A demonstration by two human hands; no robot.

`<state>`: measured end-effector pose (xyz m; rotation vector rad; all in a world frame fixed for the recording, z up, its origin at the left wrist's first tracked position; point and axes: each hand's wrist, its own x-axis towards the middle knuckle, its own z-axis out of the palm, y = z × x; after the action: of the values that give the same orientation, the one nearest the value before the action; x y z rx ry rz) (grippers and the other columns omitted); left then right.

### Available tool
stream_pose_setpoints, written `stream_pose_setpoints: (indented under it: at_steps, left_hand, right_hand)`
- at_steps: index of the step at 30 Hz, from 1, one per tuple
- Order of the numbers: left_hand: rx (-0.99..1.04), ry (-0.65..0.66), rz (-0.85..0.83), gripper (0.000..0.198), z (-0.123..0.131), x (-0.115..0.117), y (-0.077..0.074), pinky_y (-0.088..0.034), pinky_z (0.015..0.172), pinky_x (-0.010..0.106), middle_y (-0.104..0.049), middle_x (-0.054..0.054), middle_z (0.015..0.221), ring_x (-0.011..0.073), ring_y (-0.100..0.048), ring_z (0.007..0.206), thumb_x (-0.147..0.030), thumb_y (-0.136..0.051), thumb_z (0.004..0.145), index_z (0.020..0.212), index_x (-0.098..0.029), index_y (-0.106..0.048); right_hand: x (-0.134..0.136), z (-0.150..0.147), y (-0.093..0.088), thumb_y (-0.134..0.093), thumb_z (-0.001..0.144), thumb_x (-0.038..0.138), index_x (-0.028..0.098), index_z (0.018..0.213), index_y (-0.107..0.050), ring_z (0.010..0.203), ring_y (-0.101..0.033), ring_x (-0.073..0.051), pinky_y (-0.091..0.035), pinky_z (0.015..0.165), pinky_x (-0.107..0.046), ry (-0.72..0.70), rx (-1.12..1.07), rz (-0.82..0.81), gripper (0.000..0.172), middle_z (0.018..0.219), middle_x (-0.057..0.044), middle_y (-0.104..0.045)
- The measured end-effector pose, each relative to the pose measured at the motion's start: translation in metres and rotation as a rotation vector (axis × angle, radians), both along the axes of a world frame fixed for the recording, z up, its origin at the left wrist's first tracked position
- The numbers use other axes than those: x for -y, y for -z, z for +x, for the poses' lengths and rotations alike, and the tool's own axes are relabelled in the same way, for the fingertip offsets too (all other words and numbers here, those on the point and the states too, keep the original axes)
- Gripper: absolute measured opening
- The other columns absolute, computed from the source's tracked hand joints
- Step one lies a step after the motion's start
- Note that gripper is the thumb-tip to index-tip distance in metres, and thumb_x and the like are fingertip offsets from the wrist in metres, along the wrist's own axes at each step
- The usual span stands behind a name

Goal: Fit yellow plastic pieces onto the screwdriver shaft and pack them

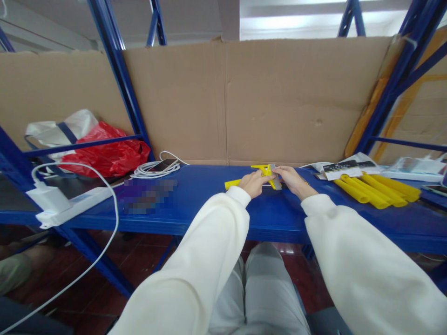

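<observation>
Both hands meet over the blue shelf table, near its back edge. My left hand (253, 183) has its fingers closed round a yellow plastic piece (266, 169) with several arms. A grey flat piece (276, 178) stands against the yellow one, and my right hand (291, 179) pinches its upper end. Part of both pieces is hidden by the fingers. Just left of my left hand, a yellow tube (232, 184) lies on the table, its right part covered by the hand.
Several yellow tubes (384, 190) and a white-and-black packet (344, 168) lie at the right. On the left are a red bag (108, 149), a coiled white cable (153, 170) and a power strip (75, 207). Cardboard (279, 102) stands behind the blue table (206, 204).
</observation>
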<state>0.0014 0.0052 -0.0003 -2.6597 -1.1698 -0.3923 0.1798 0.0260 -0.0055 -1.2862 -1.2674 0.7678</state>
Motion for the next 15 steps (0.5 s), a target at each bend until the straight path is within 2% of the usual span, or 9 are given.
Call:
stream_pose_setpoints:
  at_steps: [5,8,10,12,15]
  left_hand:
    - [0.028,-0.004,-0.018,0.057,0.001,0.002,0.0,-0.052,0.095,0.032,-0.062,0.009,0.125,0.0222,-0.065,0.114,-0.014,-0.041,0.102,0.153,-0.037,-0.052]
    - [0.109,-0.054,-0.041,0.053,0.0,-0.001,0.0,-0.052,0.096,0.031,-0.063,0.007,0.126,0.0215,-0.065,0.116,-0.019,-0.039,0.105,0.153,-0.038,-0.051]
    - [0.176,-0.128,-0.062,0.051,-0.002,-0.004,0.0,-0.052,0.096,0.031,-0.063,0.007,0.126,0.0214,-0.066,0.117,-0.022,-0.038,0.106,0.154,-0.038,-0.05]
    - [0.214,-0.218,-0.093,0.051,-0.005,-0.007,0.0,-0.052,0.098,0.032,-0.064,0.008,0.128,0.022,-0.066,0.117,-0.024,-0.038,0.106,0.154,-0.037,-0.05]
    - [0.211,-0.31,-0.15,0.05,-0.01,-0.011,0.001,-0.051,0.1,0.033,-0.065,0.008,0.132,0.0229,-0.067,0.118,-0.025,-0.039,0.105,0.152,-0.037,-0.053]
  right_hand:
    - [-0.007,0.005,0.004,-0.074,0.071,0.046,0.021,0.065,-0.058,0.068,-0.054,-0.016,-0.042,0.064,-0.027,-0.032,0.099,0.03,0.031,0.069,-0.002,-0.062]
    - [-0.011,0.009,0.004,-0.066,0.081,0.047,0.02,0.069,-0.061,0.077,-0.061,-0.018,-0.047,0.071,-0.028,0.033,0.17,0.043,0.03,0.077,-0.005,-0.068]
    - [-0.011,0.013,0.004,-0.061,0.087,0.039,0.02,0.071,-0.063,0.086,-0.065,-0.021,-0.049,0.079,-0.03,0.112,0.319,0.032,0.025,0.083,-0.007,-0.072]
    - [-0.009,0.017,0.003,-0.062,0.087,0.031,0.02,0.07,-0.064,0.09,-0.067,-0.024,-0.049,0.084,-0.032,0.148,0.57,-0.049,0.02,0.083,-0.007,-0.073]
    - [-0.006,0.025,0.004,-0.07,0.082,0.027,0.021,0.068,-0.068,0.089,-0.068,-0.025,-0.049,0.086,-0.034,0.072,0.854,-0.165,0.015,0.079,-0.007,-0.073]
